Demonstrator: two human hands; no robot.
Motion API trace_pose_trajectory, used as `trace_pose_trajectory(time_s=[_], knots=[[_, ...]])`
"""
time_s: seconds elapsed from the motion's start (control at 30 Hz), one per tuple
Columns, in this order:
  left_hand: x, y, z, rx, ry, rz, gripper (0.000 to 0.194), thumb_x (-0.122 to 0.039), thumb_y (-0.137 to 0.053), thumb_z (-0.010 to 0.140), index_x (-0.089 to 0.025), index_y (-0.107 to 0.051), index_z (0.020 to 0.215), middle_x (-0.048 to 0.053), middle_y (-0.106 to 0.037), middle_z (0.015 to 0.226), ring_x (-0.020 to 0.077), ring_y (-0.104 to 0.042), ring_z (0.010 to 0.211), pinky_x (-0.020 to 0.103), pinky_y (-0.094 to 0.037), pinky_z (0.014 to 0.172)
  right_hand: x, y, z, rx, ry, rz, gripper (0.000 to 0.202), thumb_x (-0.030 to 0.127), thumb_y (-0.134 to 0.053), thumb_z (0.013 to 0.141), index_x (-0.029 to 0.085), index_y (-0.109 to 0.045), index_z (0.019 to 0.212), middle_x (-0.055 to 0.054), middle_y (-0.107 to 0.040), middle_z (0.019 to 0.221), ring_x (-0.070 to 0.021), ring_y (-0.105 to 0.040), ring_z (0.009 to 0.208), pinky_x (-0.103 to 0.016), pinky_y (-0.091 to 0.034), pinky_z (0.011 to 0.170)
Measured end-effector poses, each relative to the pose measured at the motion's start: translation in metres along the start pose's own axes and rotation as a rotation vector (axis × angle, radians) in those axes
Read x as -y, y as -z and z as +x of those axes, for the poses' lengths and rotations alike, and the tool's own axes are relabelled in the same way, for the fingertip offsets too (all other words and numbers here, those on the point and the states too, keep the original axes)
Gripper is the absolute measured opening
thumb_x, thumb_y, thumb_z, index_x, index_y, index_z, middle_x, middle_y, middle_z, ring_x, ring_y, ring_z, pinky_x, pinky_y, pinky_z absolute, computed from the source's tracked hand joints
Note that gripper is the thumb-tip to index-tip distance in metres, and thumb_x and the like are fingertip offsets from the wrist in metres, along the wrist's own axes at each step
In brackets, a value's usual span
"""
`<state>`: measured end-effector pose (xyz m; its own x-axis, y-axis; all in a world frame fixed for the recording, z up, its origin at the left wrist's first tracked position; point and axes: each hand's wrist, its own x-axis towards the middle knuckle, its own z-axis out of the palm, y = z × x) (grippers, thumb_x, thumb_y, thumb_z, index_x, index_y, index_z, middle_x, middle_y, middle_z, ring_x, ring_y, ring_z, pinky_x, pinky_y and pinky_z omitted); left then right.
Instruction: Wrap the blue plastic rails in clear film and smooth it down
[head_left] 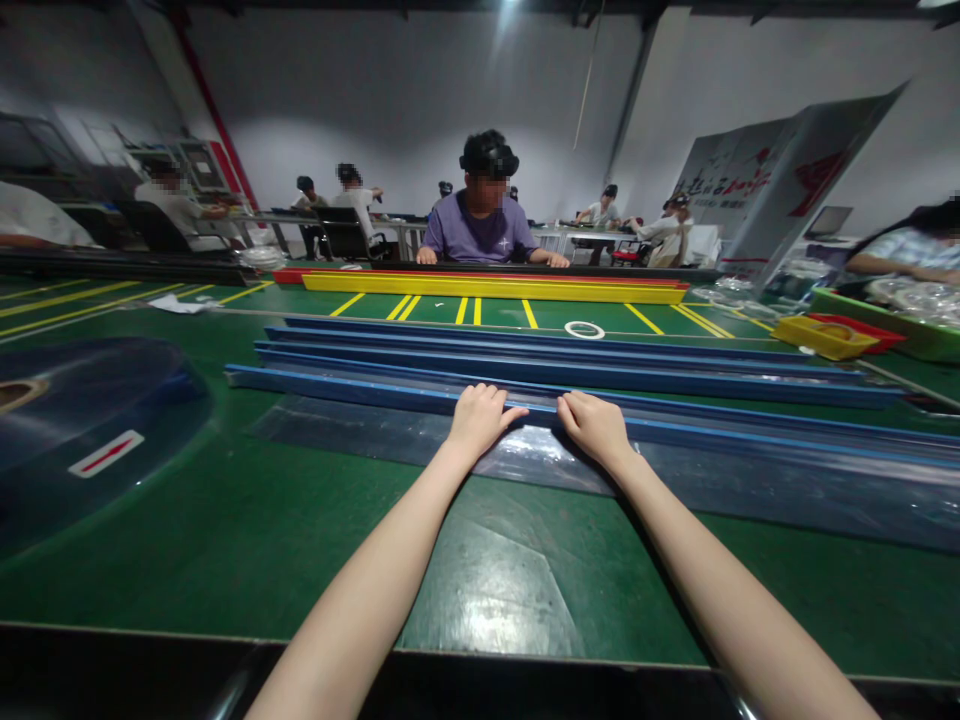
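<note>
My left hand [480, 420] is closed over the nearest long blue rail [352, 386], fingers curled across its top and thumb pointing right. A short gap to the right, my right hand [596, 424] grips the same rail with bent fingers. A strip of clear plastic film [390, 436] lies along the rail's near side, under my wrists. Whether the film is fixed inside the rail cannot be made out. Just behind lie more blue rails [480, 350], parallel to the first.
A large roll of clear film [165, 385] with a red-arrow label lies at left. Yellow rails [487, 288] stretch across the back, before a person in a purple shirt [480, 228]. A white ring [585, 330] and a yellow bin [817, 338] sit toward the right.
</note>
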<state>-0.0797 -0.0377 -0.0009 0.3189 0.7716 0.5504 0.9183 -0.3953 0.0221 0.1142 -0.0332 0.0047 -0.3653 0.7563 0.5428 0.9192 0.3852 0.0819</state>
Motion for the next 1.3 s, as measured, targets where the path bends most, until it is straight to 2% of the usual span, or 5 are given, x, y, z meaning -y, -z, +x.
trace_pose_trajectory(time_s=[0.4, 0.7, 1.3], knots=[[-0.0013, 0.0010, -0.0002, 0.011, 0.008, 0.020, 0.051, -0.056, -0.032, 0.081, -0.014, -0.061, 0.090, 0.009, -0.063, 0.081, 0.0208, -0.052, 0.082, 0.031, -0.032, 0.071, -0.0003, -0.0001, -0.0006, -0.009, 0.003, -0.005, 0.041, 0.033, -0.025, 0.088, 0.018, -0.056, 0.066, -0.003, -0.061, 0.069, -0.0104, -0.051, 0.063, -0.024, -0.022, 0.053], [-0.0021, 0.0017, -0.0007, -0.001, 0.003, 0.011, 0.052, -0.055, -0.032, 0.082, -0.014, -0.058, 0.100, 0.010, -0.062, 0.083, 0.0219, -0.052, 0.082, 0.032, -0.032, 0.071, -0.0001, -0.0003, -0.0002, 0.001, 0.003, -0.011, 0.042, 0.034, -0.024, 0.088, 0.018, -0.056, 0.067, -0.003, -0.061, 0.069, -0.0109, -0.051, 0.063, -0.025, -0.022, 0.053], [-0.0020, 0.0031, 0.0034, 0.079, 0.071, 0.079, 0.060, -0.062, -0.028, 0.079, -0.013, -0.060, 0.094, 0.012, -0.064, 0.079, 0.0224, -0.055, 0.078, 0.031, -0.033, 0.069, 0.0003, 0.0010, -0.0002, 0.005, 0.000, 0.003, 0.042, 0.034, -0.025, 0.088, 0.018, -0.056, 0.066, -0.003, -0.061, 0.069, -0.0103, -0.051, 0.062, -0.024, -0.022, 0.053]])
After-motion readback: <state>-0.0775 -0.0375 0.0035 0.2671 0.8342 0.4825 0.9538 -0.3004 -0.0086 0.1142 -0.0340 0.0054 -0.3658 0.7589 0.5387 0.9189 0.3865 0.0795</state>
